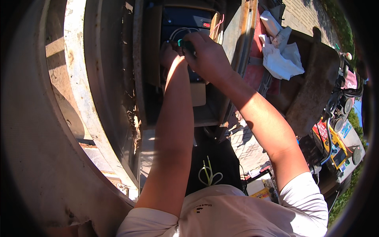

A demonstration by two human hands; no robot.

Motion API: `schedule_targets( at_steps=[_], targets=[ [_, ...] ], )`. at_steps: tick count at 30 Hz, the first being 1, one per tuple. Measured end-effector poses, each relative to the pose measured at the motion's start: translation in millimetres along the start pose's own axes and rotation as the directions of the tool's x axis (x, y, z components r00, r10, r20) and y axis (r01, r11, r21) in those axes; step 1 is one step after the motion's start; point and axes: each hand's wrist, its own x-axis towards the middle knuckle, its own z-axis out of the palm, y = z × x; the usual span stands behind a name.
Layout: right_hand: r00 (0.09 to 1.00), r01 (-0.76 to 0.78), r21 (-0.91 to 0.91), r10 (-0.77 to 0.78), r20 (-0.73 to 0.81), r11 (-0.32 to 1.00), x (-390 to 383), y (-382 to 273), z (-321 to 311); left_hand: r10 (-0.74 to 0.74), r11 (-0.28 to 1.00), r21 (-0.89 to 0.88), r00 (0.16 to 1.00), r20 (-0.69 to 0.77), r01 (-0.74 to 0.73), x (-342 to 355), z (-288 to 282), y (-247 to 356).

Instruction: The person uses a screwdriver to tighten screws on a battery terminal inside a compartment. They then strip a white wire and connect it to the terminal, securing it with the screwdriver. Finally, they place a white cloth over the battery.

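Both my arms reach forward into a metal compartment (149,59) that holds a dark blue box (185,17) with a small red part (206,25) near its far right corner. My right hand (207,55) is closed round a screwdriver (188,46) with a green and dark handle, pointed left toward my other hand. Its tip is hidden. Against the box's face, my left hand (169,55) lies partly in shadow with its fingers bent together; what they grip cannot be made out. Thin grey cables (182,30) loop just beyond the hands.
A rusty metal frame edge (241,43) borders the compartment on the right, with loose pink and white wires (219,27) beside it. Crumpled white bags (282,59) lie further right, near a yellow device (337,154). A pale curved metal bar (85,87) runs along the left.
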Motion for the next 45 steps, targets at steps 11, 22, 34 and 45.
schedule_targets(
  at_steps=[11,22,34,45],
  targets=[
    [0.998,-0.060,0.006,0.060,0.027,0.998,2.2,2.1,2.9,0.043,0.993,0.108,0.999,-0.012,-0.042,-10.9,7.3,8.3],
    [0.994,-0.051,-0.032,0.054,0.098,0.998,7.3,-0.4,7.7,-0.021,0.999,0.031,0.995,0.093,0.019,-12.3,-1.3,9.9],
    [0.986,0.003,-0.164,0.024,0.165,0.986,6.6,-7.6,9.0,-0.070,0.992,0.126,0.895,0.440,0.016,15.2,-25.1,1.0],
    [0.847,0.243,-0.407,0.012,0.531,0.880,25.9,-31.0,2.5,-0.136,0.991,0.073,0.899,0.416,0.116,-2.2,-21.6,1.9]
  ],
)
